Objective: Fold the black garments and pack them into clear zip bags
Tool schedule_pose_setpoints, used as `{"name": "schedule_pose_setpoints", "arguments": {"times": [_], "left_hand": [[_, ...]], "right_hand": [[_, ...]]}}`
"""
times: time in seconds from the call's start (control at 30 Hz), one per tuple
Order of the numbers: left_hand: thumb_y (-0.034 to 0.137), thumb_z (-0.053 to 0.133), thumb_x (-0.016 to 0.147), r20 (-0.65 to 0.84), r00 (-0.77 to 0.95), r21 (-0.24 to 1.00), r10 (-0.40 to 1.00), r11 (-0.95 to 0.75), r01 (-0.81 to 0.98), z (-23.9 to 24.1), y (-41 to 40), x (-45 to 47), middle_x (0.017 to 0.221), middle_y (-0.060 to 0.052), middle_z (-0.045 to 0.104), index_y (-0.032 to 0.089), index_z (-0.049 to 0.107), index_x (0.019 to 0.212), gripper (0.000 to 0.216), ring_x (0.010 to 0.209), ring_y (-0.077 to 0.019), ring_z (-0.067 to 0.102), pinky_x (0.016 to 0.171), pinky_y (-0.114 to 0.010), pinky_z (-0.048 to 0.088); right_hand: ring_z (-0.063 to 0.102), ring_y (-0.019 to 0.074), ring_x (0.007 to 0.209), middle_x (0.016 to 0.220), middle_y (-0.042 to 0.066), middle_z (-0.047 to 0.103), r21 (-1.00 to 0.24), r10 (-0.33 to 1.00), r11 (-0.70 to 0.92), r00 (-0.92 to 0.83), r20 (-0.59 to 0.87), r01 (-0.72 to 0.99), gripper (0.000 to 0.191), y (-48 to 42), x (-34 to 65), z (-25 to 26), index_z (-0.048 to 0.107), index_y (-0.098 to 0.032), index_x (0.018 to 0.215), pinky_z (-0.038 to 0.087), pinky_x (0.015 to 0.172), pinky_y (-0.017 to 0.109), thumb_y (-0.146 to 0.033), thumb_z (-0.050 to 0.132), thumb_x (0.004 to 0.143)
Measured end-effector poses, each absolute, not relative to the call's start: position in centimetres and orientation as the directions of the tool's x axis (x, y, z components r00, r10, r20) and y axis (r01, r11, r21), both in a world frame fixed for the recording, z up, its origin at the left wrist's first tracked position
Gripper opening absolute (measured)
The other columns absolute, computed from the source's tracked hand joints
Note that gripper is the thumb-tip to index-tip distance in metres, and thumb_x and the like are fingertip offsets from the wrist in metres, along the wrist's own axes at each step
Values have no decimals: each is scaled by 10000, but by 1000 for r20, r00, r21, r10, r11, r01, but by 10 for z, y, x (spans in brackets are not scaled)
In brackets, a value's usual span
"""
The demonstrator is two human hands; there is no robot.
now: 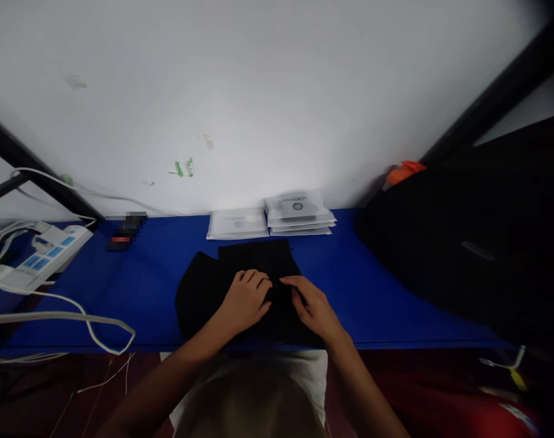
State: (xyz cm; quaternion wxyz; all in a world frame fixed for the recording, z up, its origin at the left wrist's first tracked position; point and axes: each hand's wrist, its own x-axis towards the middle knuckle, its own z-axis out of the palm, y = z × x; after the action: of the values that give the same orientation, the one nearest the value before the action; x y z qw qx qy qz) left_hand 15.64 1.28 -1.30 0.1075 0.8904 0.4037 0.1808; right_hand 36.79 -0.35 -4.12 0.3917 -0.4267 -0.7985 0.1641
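A folded black garment point(199, 298) lies on the blue table point(149, 280) close to the front edge. Both my hands rest on its middle, side by side. My left hand point(245, 298) has its fingers curled down onto the cloth. My right hand point(312, 305) also presses on the cloth, its fingers bent and pointing toward the left hand. Whether the fingers pinch a fold of the fabric is hard to make out in the dark cloth.
Flat clear packets lie at the back by the white wall: one packet point(238, 224) and a small stack point(299, 213). A white power strip point(44, 255) with cables sits at the left. A small dark object point(124, 234) lies near it. A large black heap point(477, 243) fills the right.
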Motion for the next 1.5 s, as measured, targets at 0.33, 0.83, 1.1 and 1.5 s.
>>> {"name": "schedule_pose_setpoints", "arguments": {"times": [0.33, 0.83, 1.1, 1.5], "left_hand": [[112, 532, 799, 301, 706, 613, 641, -697, 371, 9, 12, 142, 1063, -43, 692, 239, 596, 905, 177, 1063, -201, 616, 1001, -391, 433], [90, 503, 832, 239, 501, 222, 832, -549, 806, -6, 158, 53, 821, -48, 655, 210, 651, 872, 195, 757, -202, 612, 727, -304, 467], [63, 458, 835, 435, 521, 153, 735, -630, 761, 2, 121, 56, 1109, -138, 579, 140, 645, 1162, 384, 1017, -267, 520, 897, -440, 457], [67, 472, 800, 538, 541, 187, 646, -718, 671, 3, -11, 101, 1190, -168, 494, 157, 202, 1538, 791, 1085, -295, 501, 945, -471, 475]], "right_hand": [[397, 327, 1350, 1472, 122, 433, -457, 725, 688, -533, 436, 564, 751, 6, 360, -36, 531, -234, 1267, 387, 1052, 573, 24, 470, 564], [559, 298, 1196, 1295, 150, 582, -559, 797, 596, -507, 329, 576, 734, 2, 361, -41, 414, -196, 1371, 472, 994, 493, -90, 576, 663], [552, 237, 1233, 1301, 115, 603, -557, 741, 654, -582, 334, 512, 873, 4, 363, -44, 493, -189, 1328, 487, 1003, 442, 29, 400, 488], [524, 278, 1274, 1335, 204, 576, -213, 637, 745, -578, 510, 633, 803, -1, 315, -1, 413, -69, 1416, 510, 1011, 434, 48, 423, 622]]}}
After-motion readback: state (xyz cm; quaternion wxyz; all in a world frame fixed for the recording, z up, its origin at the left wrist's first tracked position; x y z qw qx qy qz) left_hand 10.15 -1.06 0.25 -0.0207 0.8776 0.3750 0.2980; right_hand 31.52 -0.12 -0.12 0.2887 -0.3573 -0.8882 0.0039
